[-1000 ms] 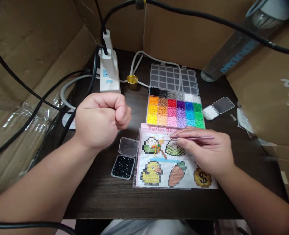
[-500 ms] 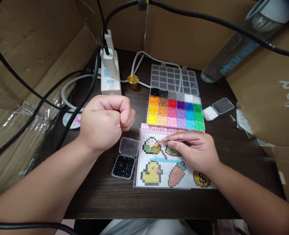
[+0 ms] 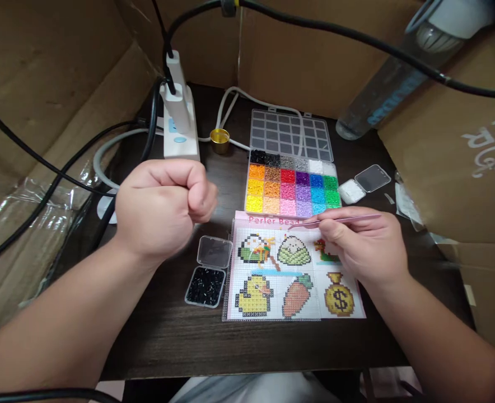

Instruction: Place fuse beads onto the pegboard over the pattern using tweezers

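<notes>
My right hand (image 3: 367, 246) pinches thin pink tweezers (image 3: 335, 220), held level over the top edge of a bead pattern sheet (image 3: 292, 271) with pictures of a duck, a carrot and a money bag. Their tip points left, between the sheet and the open box of coloured beads (image 3: 292, 184). My left hand (image 3: 159, 207) is a closed fist raised above the dark table (image 3: 188, 336), left of the sheet; what it holds, if anything, is hidden. A small open case of black beads (image 3: 208, 280) lies below it.
A white power strip (image 3: 179, 120) with plugs and black cables sits at the back left, a gold cap (image 3: 219, 140) beside it. A small case of white beads (image 3: 363, 184) lies right of the bead box. Cardboard walls surround the table; a clear bottle (image 3: 382, 84) leans at back right.
My right hand has drawn back to the right and up, taking the tweezers off the top-left picture to the sheet's upper edge. The fist has barely moved.
</notes>
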A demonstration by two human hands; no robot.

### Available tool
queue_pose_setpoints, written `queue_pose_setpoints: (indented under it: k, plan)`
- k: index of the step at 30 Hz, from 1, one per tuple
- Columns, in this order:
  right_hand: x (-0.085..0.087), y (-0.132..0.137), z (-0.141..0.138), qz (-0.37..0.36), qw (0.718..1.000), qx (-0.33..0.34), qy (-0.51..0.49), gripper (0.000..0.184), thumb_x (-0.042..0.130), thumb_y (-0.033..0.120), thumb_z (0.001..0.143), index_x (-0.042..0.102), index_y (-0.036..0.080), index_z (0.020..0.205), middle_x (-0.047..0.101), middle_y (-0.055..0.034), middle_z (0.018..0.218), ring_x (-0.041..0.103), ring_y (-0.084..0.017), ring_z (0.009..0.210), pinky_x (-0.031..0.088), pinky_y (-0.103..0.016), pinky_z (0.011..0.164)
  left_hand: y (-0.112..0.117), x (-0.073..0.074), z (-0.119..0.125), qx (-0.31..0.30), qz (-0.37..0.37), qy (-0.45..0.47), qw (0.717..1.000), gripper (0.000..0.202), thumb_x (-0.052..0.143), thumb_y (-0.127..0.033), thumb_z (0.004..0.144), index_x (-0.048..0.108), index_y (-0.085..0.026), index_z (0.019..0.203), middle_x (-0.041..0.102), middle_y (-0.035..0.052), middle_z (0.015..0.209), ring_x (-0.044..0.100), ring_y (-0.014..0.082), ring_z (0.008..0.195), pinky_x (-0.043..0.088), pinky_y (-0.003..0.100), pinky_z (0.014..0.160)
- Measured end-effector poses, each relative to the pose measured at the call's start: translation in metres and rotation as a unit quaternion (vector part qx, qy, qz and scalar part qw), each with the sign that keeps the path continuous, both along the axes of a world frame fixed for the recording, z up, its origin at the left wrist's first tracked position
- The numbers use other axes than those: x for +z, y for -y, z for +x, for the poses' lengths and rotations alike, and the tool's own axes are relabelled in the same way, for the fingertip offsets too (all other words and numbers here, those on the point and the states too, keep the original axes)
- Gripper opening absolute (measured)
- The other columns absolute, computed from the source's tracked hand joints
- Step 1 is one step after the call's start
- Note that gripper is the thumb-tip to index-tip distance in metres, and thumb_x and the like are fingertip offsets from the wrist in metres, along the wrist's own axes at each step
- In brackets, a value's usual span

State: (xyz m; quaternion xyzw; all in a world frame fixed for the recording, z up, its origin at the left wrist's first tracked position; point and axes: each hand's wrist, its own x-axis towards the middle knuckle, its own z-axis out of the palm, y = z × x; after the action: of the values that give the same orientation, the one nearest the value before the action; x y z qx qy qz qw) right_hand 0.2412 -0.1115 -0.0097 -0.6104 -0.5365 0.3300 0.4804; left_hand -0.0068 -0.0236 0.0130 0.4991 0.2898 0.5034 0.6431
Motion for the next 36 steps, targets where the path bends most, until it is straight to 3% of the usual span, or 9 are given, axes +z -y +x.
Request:
queue_pose_setpoints:
  k: [3,8,11,14,19,29,33,36]
  plan:
    - [0.003,0.002,0.01,0.002,0.998,0.01,0.061,0.001,0.078,0.023,0.075,0.078,0.023,0.074,0.076,-0.0019,0.069,0.07,-0.017,0.057,0.056,-0.025,0.049,-0.002,-0.001,-0.001,0.003,0.011,0.007,1.0,0.018,0.047,0.001,0.049,0.051,-0.016,0.045,0.03,-0.0054,0.039,0.029,0.005,0.037,0.022,0.021,0.039]
    - [0.006,0.002,0.022,0.05,0.995,-0.044,0.079,0.002,0.077,0.025,0.076,0.078,0.024,0.075,0.077,-0.0027,0.075,0.071,-0.018,0.066,0.057,-0.028,0.056,-0.003,-0.003,0.0,0.006,0.042,0.015,0.999,0.021,0.045,0.007,0.049,0.05,-0.014,0.048,0.033,-0.0053,0.041,0.032,0.0035,0.038,0.025,0.019,0.041]
    - [0.005,-0.005,0.037,0.059,0.998,-0.032,0.014,0.008,0.075,0.027,0.078,0.078,0.023,0.072,0.076,-0.004,0.076,0.068,-0.017,0.064,0.054,-0.029,0.057,-0.004,-0.003,0.0,0.004,0.062,0.022,0.998,0.024,0.042,0.01,0.049,0.049,-0.013,0.049,0.032,-0.0059,0.041,0.032,0.0028,0.039,0.026,0.018,0.041]
    - [0.006,-0.014,0.051,0.057,0.993,-0.019,-0.102,0.011,0.074,0.026,0.078,0.077,0.019,0.069,0.073,-0.0049,0.07,0.049,-0.009,0.047,0.038,-0.025,0.042,-0.006,-0.004,0.0,0.004,0.079,0.016,0.997,0.025,0.041,0.012,0.047,0.047,-0.012,0.049,0.032,-0.0066,0.041,0.032,0.0023,0.039,0.027,0.017,0.041]
    - [0.008,-0.021,0.058,0.011,0.974,-0.043,-0.22,0.014,0.076,0.028,0.072,0.073,0.017,0.064,0.063,-0.0021,0.06,0.033,-0.005,0.044,0.024,-0.023,0.039,-0.01,-0.004,0.002,0.023,0.092,0.023,0.995,0.022,0.044,0.01,0.046,0.046,-0.012,0.047,0.031,-0.0068,0.041,0.031,0.0017,0.037,0.028,0.016,0.039]
    - [0.002,-0.027,0.065,-0.088,0.916,-0.033,-0.389,0.018,0.076,0.029,0.072,0.064,0.016,0.071,0.05,0.0043,0.058,0.03,-0.003,0.043,0.023,-0.019,0.039,-0.012,-0.007,0.003,-0.015,0.124,0.052,0.991,0.022,0.043,0.011,0.045,0.047,-0.01,0.048,0.03,-0.0047,0.042,0.034,0.0031,0.038,0.029,0.018,0.04]
    - [0.001,-0.029,0.068,-0.102,0.914,-0.021,-0.393,0.012,0.074,0.023,0.071,0.066,0.016,0.076,0.055,0.0029,0.059,0.035,-0.004,0.042,0.026,-0.019,0.039,-0.02,-0.012,0.001,-0.013,0.165,0.039,0.985,0.023,0.044,0.011,0.045,0.05,-0.011,0.051,0.033,-0.0051,0.041,0.034,0.0034,0.039,0.029,0.017,0.039]
    - [0.003,-0.029,0.068,-0.107,0.91,-0.013,-0.4,0.01,0.072,0.02,0.068,0.064,0.016,0.073,0.055,0.0023,0.058,0.037,-0.004,0.043,0.027,-0.018,0.039,-0.019,-0.012,-0.003,0.01,0.2,0.019,0.98,0.022,0.048,0.01,0.053,0.055,-0.011,0.057,0.042,-0.0033,0.043,0.04,0.0061,0.04,0.031,0.019,0.038]
